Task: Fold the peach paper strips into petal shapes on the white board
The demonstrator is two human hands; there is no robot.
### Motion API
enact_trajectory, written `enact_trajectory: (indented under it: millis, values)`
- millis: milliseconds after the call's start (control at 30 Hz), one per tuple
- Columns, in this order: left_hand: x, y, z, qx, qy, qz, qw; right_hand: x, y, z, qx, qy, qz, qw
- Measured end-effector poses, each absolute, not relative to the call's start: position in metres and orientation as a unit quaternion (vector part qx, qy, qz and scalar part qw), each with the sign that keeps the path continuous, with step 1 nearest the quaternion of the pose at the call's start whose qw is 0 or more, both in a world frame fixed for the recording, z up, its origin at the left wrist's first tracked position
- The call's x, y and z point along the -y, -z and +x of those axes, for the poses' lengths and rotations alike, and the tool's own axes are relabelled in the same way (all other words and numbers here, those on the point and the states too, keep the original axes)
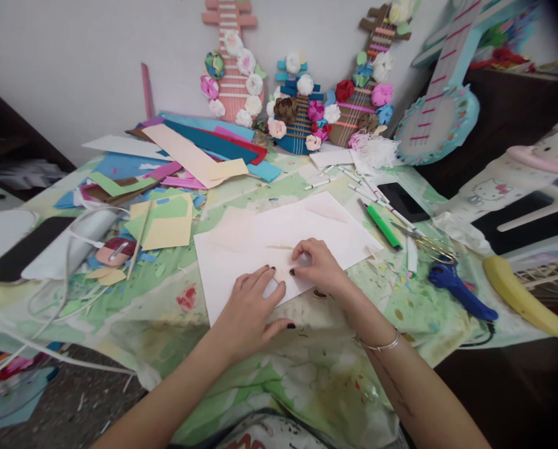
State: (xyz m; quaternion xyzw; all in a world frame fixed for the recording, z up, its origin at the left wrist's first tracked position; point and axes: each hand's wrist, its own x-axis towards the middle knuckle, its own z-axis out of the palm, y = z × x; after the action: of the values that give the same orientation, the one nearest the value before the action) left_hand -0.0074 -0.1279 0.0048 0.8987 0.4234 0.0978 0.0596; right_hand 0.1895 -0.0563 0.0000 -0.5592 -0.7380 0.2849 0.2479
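Note:
A large white sheet of paper [241, 249] lies at the middle of the table. My left hand [255, 305] rests on its near edge, fingers spread and thumb held apart below the sheet. Just to the right, my right hand [320, 265] is over the paper with its fingers curled and the thumb and fingertips drawn together. Whatever sits between those fingertips, if anything, is too small to make out. A thin pale sliver [281, 247] lies on the paper beyond the fingertips.
Coloured paper [204, 146] is heaped at the back left. Flower-decked paper instruments [297, 118] lean on the wall. To the right are a green marker [384, 226], scissors [435, 249], a blue glue gun [461, 290], a banana [522, 299] and a phone [403, 201]. White cables [58, 312] trail at left.

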Motion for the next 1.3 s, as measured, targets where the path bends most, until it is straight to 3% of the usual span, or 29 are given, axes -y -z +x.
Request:
enact_trajectory:
  millis: [267, 533, 867, 1100, 1300]
  values:
    - [0.129, -0.003, -0.009, -0.410, -0.099, 0.906, 0.042, 0.060, -0.002, 0.187, 0.746, -0.265, -0.554, 0.259]
    - [0.124, -0.002, -0.021, -0.385, -0.088, 0.918, 0.034, 0.093, 0.010, 0.185, 0.828, -0.134, -0.392, 0.377]
    - [0.112, -0.005, -0.033, -0.351, -0.079, 0.932, 0.049, 0.118, 0.018, 0.192, 0.894, -0.032, -0.341, 0.288]
    - [0.083, -0.006, -0.023, -0.446, -0.220, 0.850, 0.175, 0.119, 0.013, 0.189, 0.898, -0.031, -0.348, 0.266]
    - [0.058, -0.012, -0.014, -0.429, -0.188, 0.850, 0.241, 0.120, 0.013, 0.188, 0.900, -0.033, -0.346, 0.264]
